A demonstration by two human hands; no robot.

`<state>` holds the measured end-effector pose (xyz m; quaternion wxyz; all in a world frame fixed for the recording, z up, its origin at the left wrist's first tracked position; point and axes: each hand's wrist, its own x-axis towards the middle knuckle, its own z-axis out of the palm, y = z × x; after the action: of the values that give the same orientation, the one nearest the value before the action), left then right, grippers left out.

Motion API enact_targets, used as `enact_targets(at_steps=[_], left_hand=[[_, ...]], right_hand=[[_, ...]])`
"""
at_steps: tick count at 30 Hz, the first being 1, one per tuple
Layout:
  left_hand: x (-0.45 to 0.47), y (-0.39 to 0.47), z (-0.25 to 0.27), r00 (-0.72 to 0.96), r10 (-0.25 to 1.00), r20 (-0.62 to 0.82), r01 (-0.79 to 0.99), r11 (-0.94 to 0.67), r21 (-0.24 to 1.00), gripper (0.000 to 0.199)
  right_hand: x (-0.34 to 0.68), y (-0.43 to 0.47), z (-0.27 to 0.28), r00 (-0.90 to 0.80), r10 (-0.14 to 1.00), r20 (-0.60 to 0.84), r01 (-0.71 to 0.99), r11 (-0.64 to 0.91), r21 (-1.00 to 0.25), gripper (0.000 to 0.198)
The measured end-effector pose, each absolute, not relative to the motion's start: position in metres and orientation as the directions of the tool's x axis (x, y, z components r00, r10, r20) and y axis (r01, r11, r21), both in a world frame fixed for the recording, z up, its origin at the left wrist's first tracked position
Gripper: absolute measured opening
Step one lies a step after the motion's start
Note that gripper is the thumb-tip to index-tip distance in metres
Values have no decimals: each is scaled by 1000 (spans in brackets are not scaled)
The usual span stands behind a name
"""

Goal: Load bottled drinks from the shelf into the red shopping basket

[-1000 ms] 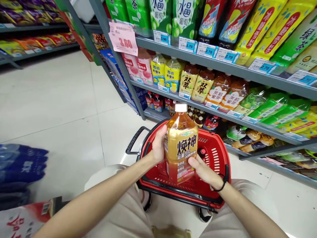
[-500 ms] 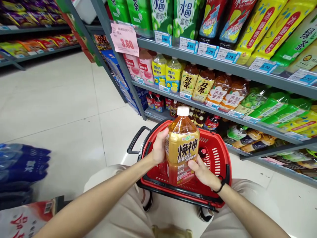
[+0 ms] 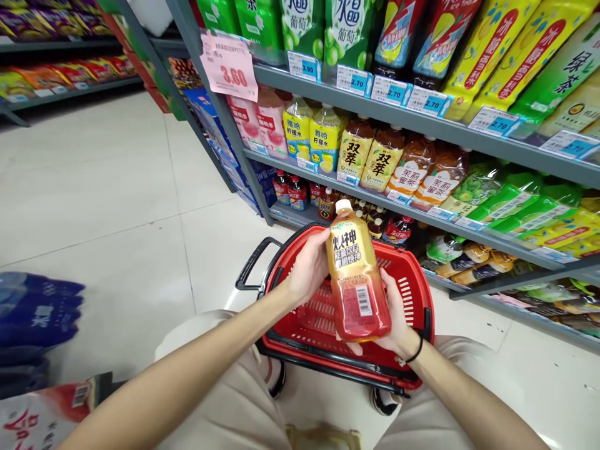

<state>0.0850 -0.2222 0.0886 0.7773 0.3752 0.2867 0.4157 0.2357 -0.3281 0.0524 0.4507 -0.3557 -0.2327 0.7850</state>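
Between both hands I hold a large drink bottle (image 3: 355, 275) with a white cap, a gold and red label and a barcode facing me. It tilts, cap leaning away and to the left. My left hand (image 3: 309, 265) grips its upper left side, fingers partly hidden behind it. My right hand (image 3: 394, 312) cups its lower right side, with fingertips showing beneath the base. Below the bottle, between my knees, stands a red shopping basket (image 3: 419, 294) with slotted walls and a black rim. The bottle hides much of the basket's inside.
Shelves of bottled drinks (image 3: 365, 153) with price tags rise in front and to the right. A pink price card (image 3: 229, 67) hangs at the shelf corner. The basket's black handle (image 3: 250, 265) sticks out left. Blue-wrapped packs (image 3: 40, 309) lie on the floor at left.
The bottle has been turned so a barcode panel faces me, and its base has swung to the right. My right hand has moved from the front of the bottle to its lower side and base.
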Motion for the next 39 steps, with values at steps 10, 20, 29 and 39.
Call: enact_targets(at_steps=[10,20,29,39], left_hand=[[81,-195,94,296,925,-237,-585,372,720,64],[73,-187,96,421,896,-144,-631,403,663,64],[71,-183,94,380,915,-133,-654,368,661,62],[59,-179,93,413,910,-42,-653,327,683,65]], right_hand=[[229,-319,73,-391,907,-154,-649,-391,-653,69],[235,-329,68,-27,996,-82,-389,-87,-917,71],[248,-334,65,13,954,299,317,279,-906,97],[261,-327,57,-302,736,606,629,632,-453,95]])
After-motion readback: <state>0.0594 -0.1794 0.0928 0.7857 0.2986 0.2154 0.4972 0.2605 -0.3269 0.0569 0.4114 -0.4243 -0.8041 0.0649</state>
